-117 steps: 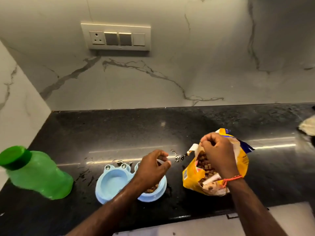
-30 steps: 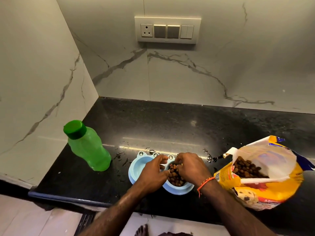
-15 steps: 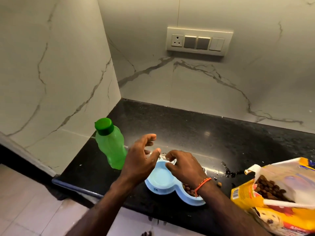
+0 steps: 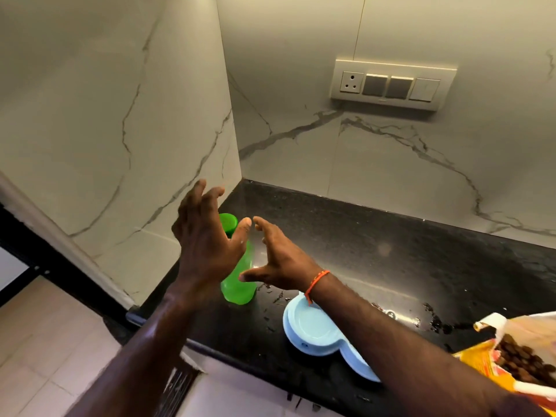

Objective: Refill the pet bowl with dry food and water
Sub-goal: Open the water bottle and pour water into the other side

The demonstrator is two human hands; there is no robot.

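Both my hands, left [image 4: 207, 245] and right [image 4: 279, 263], hover spread and empty, half hiding the green bottle [image 4: 239, 284]; my forearm covers the bowl's [image 4: 310, 329] food side

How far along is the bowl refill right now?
Food: cannot confirm now; the right forearm covers that half of the blue double bowl, and the kibble bag sits open beside it. In hand: both the left hand and right hand are open, closing in on the capped green water bottle, neither gripping it. Left: uncap it and fill the visible compartment, which looks empty.
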